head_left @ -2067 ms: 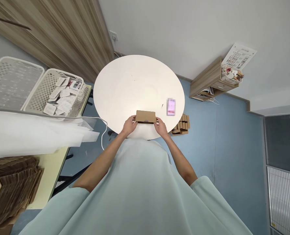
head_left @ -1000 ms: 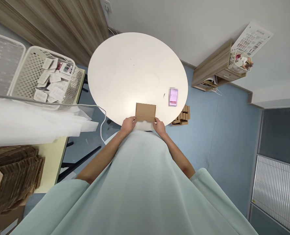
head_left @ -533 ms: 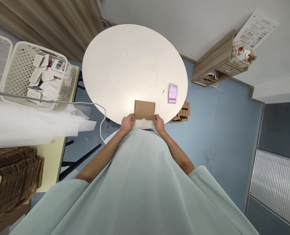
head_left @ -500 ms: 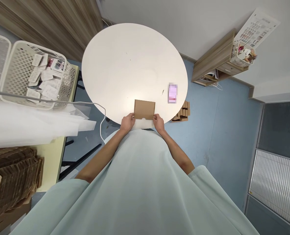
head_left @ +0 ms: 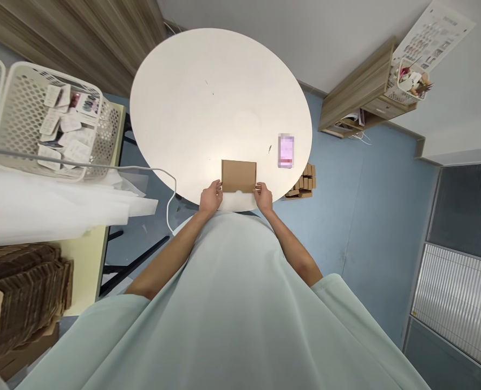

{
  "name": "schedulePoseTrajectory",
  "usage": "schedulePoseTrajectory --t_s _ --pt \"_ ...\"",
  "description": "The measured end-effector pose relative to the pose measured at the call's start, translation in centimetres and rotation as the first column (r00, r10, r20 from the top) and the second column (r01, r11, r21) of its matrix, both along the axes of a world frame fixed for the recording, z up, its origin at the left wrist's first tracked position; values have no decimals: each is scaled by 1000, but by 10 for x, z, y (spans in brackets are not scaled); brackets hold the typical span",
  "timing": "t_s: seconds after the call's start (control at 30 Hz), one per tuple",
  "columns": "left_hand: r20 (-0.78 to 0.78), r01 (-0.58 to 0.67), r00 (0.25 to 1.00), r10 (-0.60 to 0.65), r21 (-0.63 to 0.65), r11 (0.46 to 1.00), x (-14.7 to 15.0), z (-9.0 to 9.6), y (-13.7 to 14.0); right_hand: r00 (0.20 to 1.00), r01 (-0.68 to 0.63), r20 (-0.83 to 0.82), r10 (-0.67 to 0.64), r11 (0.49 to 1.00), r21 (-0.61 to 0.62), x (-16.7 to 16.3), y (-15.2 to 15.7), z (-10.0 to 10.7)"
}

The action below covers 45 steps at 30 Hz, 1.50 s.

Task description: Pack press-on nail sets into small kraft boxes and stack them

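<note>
A small brown cardboard box (head_left: pixel 239 176), lid down, lies near the front edge of the round white table (head_left: pixel 208 108). My left hand (head_left: pixel 211 197) is at its left side, with the fingertips at the near left corner. At the opposite corner, my right hand (head_left: pixel 264 197) has its fingers curled against the box's right side. The box sits between the two hands, and its underside and contents are hidden. To the right on the table lies a blurred pink-screened phone (head_left: pixel 286 151).
Below the table's right edge are several small brown boxes (head_left: pixel 304 183). On the left, a side table (head_left: pixel 86 271) bears a white basket (head_left: pixel 23 116) of cards, white sheets (head_left: pixel 53 208) and stacked flat cardboard (head_left: pixel 29 298). A white cable (head_left: pixel 143 168) runs toward the round table.
The view has shifted slightly. My fingers have changed position a little at the box's sides, the left ones looking more spread. The box stays between my hands.
</note>
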<state>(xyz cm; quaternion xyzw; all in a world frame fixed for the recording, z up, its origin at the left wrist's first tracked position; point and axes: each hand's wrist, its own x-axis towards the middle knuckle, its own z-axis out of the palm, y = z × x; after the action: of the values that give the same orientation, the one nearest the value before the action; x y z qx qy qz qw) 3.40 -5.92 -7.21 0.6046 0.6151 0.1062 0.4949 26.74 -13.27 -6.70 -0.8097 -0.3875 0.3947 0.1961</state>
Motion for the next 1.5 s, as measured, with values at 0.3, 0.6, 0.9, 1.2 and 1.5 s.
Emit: schedulePoseTrajectory --t_s 0.3,0.6,0.9,1.2,1.5 --pt "-8 -14 1000 14 -39 999 3 -2 7 1000 4 -12 -4 1000 -11 0 15 -6" --pt "5 1 1000 -1 -35 999 7 -2 8 1000 -20 4 20 1000 9 0 19 -18" --pt "10 -42 999 42 -44 998 10 1 16 995 58 -90 -48 992 109 7 26 -24" --pt "96 -120 990 106 156 981 5 35 16 978 147 -182 -105 960 236 16 20 26" --pt "190 -84 979 71 63 994 -2 30 23 958 149 -269 -95 971 186 30 14 35"
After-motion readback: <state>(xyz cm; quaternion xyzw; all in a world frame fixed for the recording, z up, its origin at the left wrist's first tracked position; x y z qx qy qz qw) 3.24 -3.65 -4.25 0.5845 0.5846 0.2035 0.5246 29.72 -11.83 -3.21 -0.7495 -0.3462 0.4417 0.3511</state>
